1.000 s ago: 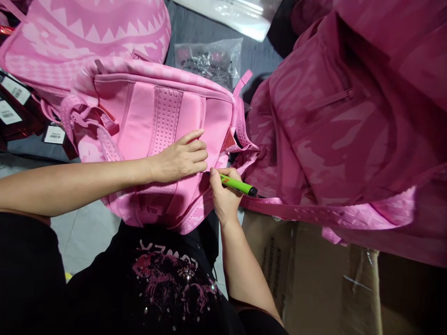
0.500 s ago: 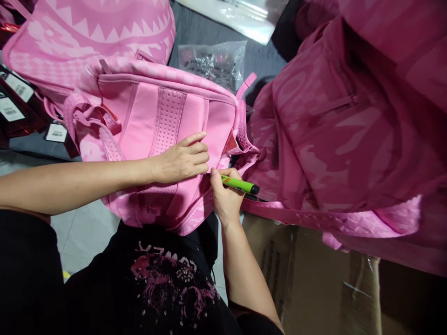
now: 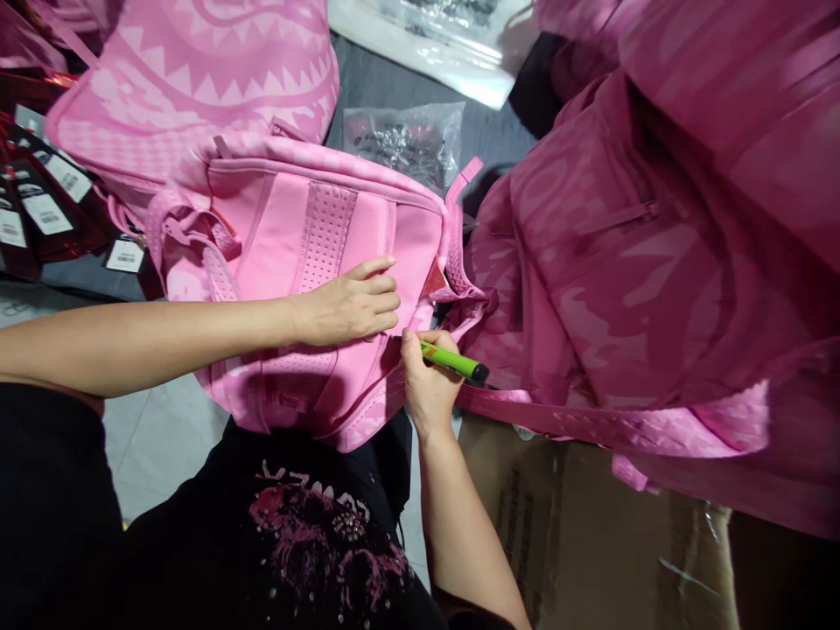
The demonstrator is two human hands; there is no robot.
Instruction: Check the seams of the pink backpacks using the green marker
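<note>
A pink backpack (image 3: 420,232) lies with its padded back panel up in front of me, its near edge at my lap. My left hand (image 3: 360,302) rests across that panel, fingers slightly bent and the index finger a little apart, pressing on the fabric. Between the fingers of my right hand (image 3: 430,385) is a green marker pen (image 3: 452,359) with a black end pointing right. Its writing end points toward the panel beside my left fingertips; the tip itself is mostly hidden by my fingers.
Another pink backpack (image 3: 223,79) with a toothed print lies behind, left. More pink camouflage backpacks (image 3: 577,262) are piled at right, above a cardboard box (image 3: 591,525). Black tags with white labels (image 3: 49,210) lie at left. A clear plastic bag (image 3: 413,140) sits on the dark table (image 3: 367,66).
The view has shifted slightly, so the bags and tags appear a little lower and further right. Both hands keep nearly the same place on the backpack, the marker pen still in my right hand.
</note>
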